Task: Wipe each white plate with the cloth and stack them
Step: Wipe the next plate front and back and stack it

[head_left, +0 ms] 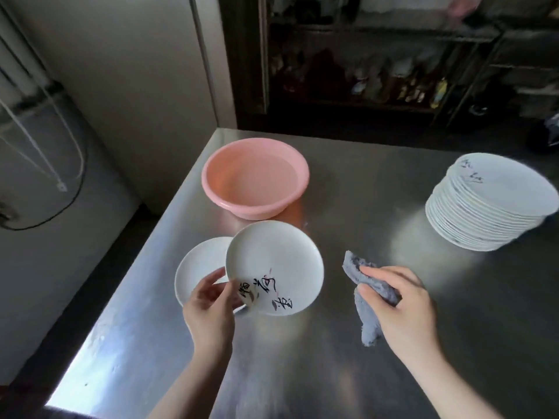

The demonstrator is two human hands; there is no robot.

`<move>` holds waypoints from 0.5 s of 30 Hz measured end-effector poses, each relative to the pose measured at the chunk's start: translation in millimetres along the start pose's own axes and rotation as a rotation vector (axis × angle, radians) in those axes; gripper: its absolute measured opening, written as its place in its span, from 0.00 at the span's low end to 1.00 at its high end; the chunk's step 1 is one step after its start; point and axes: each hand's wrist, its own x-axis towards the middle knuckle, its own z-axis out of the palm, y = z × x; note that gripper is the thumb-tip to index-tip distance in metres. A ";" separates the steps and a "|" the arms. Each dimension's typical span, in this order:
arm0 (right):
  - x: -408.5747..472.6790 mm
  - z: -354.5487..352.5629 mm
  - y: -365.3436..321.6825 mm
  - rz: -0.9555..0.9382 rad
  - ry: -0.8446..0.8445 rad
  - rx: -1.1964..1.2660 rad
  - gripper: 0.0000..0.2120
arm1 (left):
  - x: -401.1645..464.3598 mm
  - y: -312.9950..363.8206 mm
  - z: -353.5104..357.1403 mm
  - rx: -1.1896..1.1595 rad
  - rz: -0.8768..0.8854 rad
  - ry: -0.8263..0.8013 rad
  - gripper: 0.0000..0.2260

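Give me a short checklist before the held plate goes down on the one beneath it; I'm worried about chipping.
1. Left hand grips the held plate at its near rim: ok.
2. Right hand holds the cloth clear of both plates: ok.
3. Lower plate lies flat on the steel table: ok.
4. Held plate wiped dry: cannot tell.
5. Pink basin stands apart from the lower plate: ok.
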 end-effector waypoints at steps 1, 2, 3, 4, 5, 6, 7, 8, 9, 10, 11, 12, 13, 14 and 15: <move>-0.7 -16.6 6.7 0.015 0.034 0.005 0.14 | -9.7 -2.8 16.8 -0.008 -0.005 -0.055 0.11; -2.4 -33.9 14.4 0.037 0.067 0.010 0.13 | -20.9 -7.3 34.3 -0.009 -0.010 -0.108 0.11; -4.6 -51.8 23.2 0.060 0.100 0.013 0.14 | -33.2 -13.4 52.5 -0.001 -0.012 -0.157 0.12; -7.4 -70.2 32.8 0.078 0.135 0.014 0.14 | -46.4 -20.7 71.4 0.013 -0.015 -0.201 0.12; -9.9 -89.3 42.9 0.090 0.167 0.011 0.14 | -60.3 -29.0 90.3 0.026 -0.024 -0.239 0.13; -12.5 -109.2 53.9 0.103 0.193 0.002 0.13 | -75.6 -38.4 108.8 0.038 -0.038 -0.269 0.12; -15.1 -128.8 65.8 0.117 0.210 -0.010 0.13 | -91.4 -48.6 125.0 0.050 -0.053 -0.295 0.12; -17.2 -148.3 77.8 0.130 0.219 -0.023 0.13 | -107.6 -58.8 140.3 0.061 -0.067 -0.317 0.11; -19.5 -167.9 89.2 0.142 0.223 -0.035 0.14 | -124.6 -68.8 154.2 0.071 -0.083 -0.336 0.12; -21.3 -185.9 99.3 0.153 0.224 -0.044 0.14 | -140.1 -78.0 166.3 0.077 -0.103 -0.355 0.13; -22.4 -203.1 109.0 0.158 0.222 -0.055 0.14 | -154.4 -86.2 178.1 0.076 -0.128 -0.373 0.13; -22.7 -219.3 119.3 0.158 0.215 -0.069 0.14 | -167.6 -94.7 189.4 0.075 -0.154 -0.385 0.13; -22.9 -233.7 130.3 0.162 0.204 -0.084 0.13 | -179.3 -103.8 199.2 0.081 -0.184 -0.390 0.12; -23.1 -245.7 140.5 0.172 0.191 -0.092 0.13 | -189.9 -111.7 207.4 0.093 -0.210 -0.388 0.11; -23.1 -256.6 149.6 0.176 0.180 -0.089 0.13 | -200.4 -117.8 214.6 0.101 -0.231 -0.387 0.10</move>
